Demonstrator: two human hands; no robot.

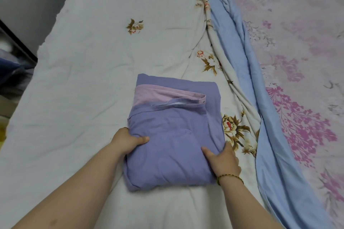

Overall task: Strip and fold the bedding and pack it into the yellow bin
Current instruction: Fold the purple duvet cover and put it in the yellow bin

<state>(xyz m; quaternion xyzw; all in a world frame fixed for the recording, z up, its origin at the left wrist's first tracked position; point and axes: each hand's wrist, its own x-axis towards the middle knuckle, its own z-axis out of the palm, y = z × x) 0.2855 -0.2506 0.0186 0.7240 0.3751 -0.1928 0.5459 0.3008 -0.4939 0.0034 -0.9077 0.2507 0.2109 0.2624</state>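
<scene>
A folded purple pillowcase [173,134], with a pink inner band and a zipper opening near its far end, lies on the bed in front of me. My left hand [128,140] grips its left edge, thumb on top and fingers tucked under. My right hand [221,158], with a beaded bracelet on the wrist, grips the right edge the same way. The yellow bin is not clearly in view.
The bed carries a white quilt with brown flowers [96,57]. A light blue sheet [240,46] lies bunched in a strip to the right, beside a pink floral sheet [297,61]. Dark furniture [20,29] stands at the bed's left edge.
</scene>
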